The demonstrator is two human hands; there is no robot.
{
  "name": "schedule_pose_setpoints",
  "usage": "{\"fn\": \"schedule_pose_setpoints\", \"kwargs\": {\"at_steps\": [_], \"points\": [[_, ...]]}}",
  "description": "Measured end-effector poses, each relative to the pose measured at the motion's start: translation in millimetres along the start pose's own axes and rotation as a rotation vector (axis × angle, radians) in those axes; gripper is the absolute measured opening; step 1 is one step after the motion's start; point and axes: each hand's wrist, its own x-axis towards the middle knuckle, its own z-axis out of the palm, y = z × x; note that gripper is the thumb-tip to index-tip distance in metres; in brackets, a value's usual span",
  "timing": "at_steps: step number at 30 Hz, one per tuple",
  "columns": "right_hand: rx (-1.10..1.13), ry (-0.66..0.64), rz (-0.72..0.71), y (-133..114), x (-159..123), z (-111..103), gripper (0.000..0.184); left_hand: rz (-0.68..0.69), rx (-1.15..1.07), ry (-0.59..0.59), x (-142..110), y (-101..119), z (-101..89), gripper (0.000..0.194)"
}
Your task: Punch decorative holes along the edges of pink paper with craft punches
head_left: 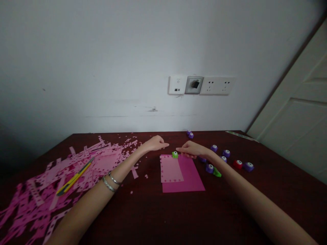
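My left hand (156, 143) is over the table beyond the papers, its fingers curled in and one digit pointing right; nothing shows in it. My right hand (190, 149) is at the far edge of the papers, index finger stretched left and the other fingers loosely bent, with no object visible in it. Between and just below the hands, a small green craft punch (175, 154) sits at the top edge of a light pink sheet (171, 169). Small punched holes run along that sheet's edges. Beneath it lies a darker magenta sheet (190, 175), showing at the right and bottom.
Pink paper strips and scraps (107, 160) heap on the left, with a yellow utility knife (75, 177) on top. Several purple punches (214, 148) and a red punch (237, 164) stand at the right. Wall sockets (217, 85) are behind the dark table (143, 211).
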Motion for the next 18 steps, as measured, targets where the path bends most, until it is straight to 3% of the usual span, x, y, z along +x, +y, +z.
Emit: {"fn": "schedule_pose_setpoints", "kwargs": {"at_steps": [8, 18], "points": [[0.048, -0.146, 0.193, -3.5, 17.4, 0.3, 0.051, -0.087, -0.231, -0.154, 8.2, 17.2, 2.3, 0.044], [0.177, -0.271, 0.281, -1.1, 23.0, 1.0, 0.047, -0.149, -0.208, -0.577, 36.0, 8.8, 11.5, 0.042]]}}
